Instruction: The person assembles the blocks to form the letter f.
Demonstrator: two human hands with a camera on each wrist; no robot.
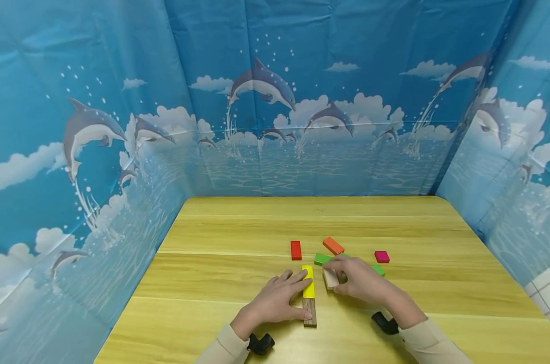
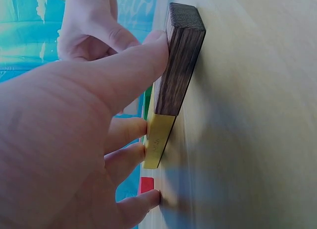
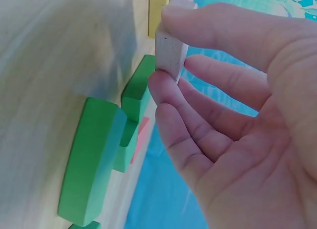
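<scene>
Pale block [image 1: 330,279] — pinched, right hand [image 1: 360,279] | narrow gap to yellow block [image 1: 309,289] edge

Head cam: above desk [image 1: 229,232], facing forward and down, wide. Wrist cams: close, low along desk, sideways, on left fingers [image 2: 126,158] and right fingers [image 3: 188,116] respectively. All three share the yellow block [image 1: 309,291].

Right grip [image 3: 255,147] pinching pale block [image 3: 169,53], thumb one end, fingers other. Green blocks [image 3: 86,159] on surface [image 3: 37,100] nearby, pinkish block [image 3: 141,136] partly hidden behind. Yellow block [image 3: 157,18] cropped at top. Blue backdrop [image 3: 151,189] beyond.
</scene>
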